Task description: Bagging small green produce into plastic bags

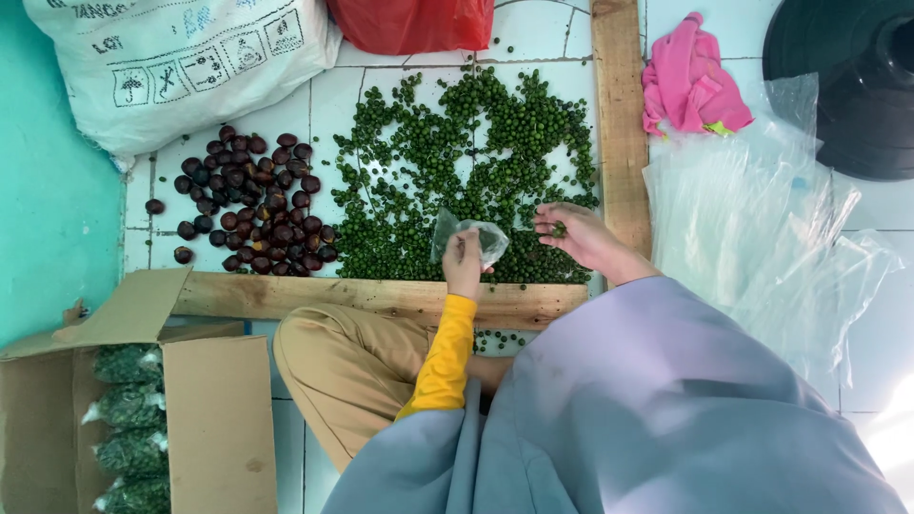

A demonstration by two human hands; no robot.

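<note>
- The left hand point(464, 262), in a yellow sleeve, has its fingers closed on the rim of a small clear plastic bag point(473, 237), holding the mouth up and open just over the near edge of the green heap.
- The right hand point(581, 233) is loosely cupped, fingers half curled around a few small green berries point(558, 228), just right of the bag, so the two hands work close together.
- The bag looks thin, crumpled and glossy; whether it holds anything I cannot tell.
- The green berries point(447, 162) lie spread on the tiled floor point(533, 33), penned in by a near wooden plank point(381, 297) and a right plank point(619, 114).
- Dark brown nuts point(252, 205) sit in their own heap to the left.
- More clear bags point(752, 219) lie stacked to the right; a cardboard box point(214, 419) near left holds filled packets point(129, 447).
</note>
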